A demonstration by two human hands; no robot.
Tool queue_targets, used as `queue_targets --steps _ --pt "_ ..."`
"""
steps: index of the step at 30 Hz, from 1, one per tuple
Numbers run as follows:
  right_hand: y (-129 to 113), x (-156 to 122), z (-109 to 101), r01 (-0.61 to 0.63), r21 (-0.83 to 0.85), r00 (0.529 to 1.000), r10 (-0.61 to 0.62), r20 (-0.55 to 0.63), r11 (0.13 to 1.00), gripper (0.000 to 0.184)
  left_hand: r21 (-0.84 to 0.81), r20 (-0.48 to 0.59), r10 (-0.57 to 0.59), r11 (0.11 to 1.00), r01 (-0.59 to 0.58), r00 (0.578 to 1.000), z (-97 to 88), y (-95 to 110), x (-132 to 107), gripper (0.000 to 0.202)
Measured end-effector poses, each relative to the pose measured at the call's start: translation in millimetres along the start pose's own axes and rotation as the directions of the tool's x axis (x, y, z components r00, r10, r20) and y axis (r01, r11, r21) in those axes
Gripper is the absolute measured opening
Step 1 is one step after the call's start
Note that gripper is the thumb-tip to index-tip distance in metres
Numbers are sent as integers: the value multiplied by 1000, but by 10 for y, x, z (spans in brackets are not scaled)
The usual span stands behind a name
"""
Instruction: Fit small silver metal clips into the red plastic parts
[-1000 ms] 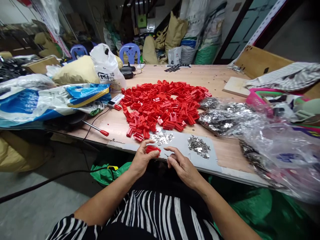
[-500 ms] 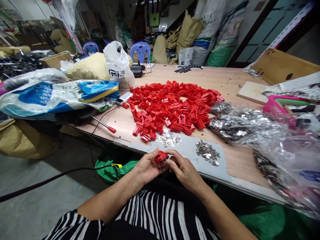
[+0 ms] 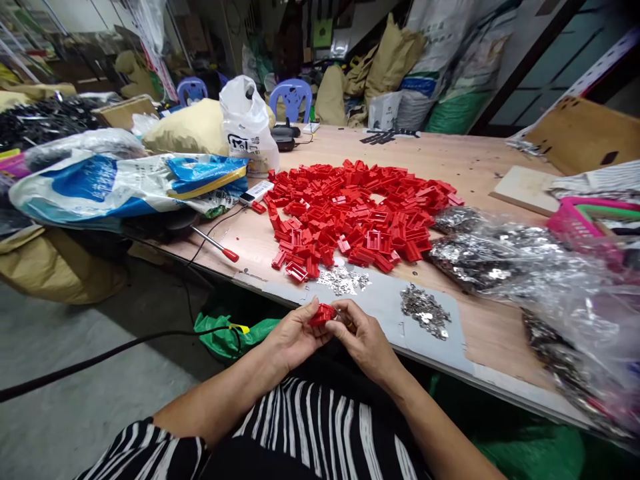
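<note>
My left hand (image 3: 294,339) is closed around a small red plastic housing (image 3: 323,315), held between thumb and fingers just off the table's front edge. My right hand (image 3: 364,343) meets it from the right, fingertips pinched on a small metal piece (image 3: 337,312) at the housing's right end. How far that piece sits inside cannot be made out. Beyond the hands lies a heap of similar red plastic housings (image 3: 345,213). Small shiny metal plates (image 3: 344,280) are spread in front of the heap, and a second pile of metal pieces (image 3: 425,311) lies to the right on a grey mat (image 3: 385,300).
Clear bags of metal parts (image 3: 505,257) crowd the table's right side, beside a pink basket (image 3: 575,217). At left are a blue-and-white sack (image 3: 95,190), a white plastic bag (image 3: 247,127) and a lever with a red tip (image 3: 230,255). A black cable (image 3: 125,350) crosses below.
The view has shifted slightly, so the table's things appear a little further right. My right fingers have curled in more at the housing's right end; my left hand keeps its hold.
</note>
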State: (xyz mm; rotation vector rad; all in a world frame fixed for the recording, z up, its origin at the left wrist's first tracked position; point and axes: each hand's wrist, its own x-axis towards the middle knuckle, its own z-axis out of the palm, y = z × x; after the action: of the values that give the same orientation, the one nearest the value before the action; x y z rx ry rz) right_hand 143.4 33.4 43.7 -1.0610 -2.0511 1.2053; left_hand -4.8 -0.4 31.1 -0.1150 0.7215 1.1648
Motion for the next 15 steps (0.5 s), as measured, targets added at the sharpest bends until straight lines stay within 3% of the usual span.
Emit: queue_targets --steps 7,15 --pt "117 -23 124 1 -9 996 -1 91 1000 16 -19 45 150 989 -149 988 -121 -129 -119 27" --pt "98 9 174 24 2 980 -24 199 1000 17 26 -18 171 985 -171 985 -231 -100 -217 34"
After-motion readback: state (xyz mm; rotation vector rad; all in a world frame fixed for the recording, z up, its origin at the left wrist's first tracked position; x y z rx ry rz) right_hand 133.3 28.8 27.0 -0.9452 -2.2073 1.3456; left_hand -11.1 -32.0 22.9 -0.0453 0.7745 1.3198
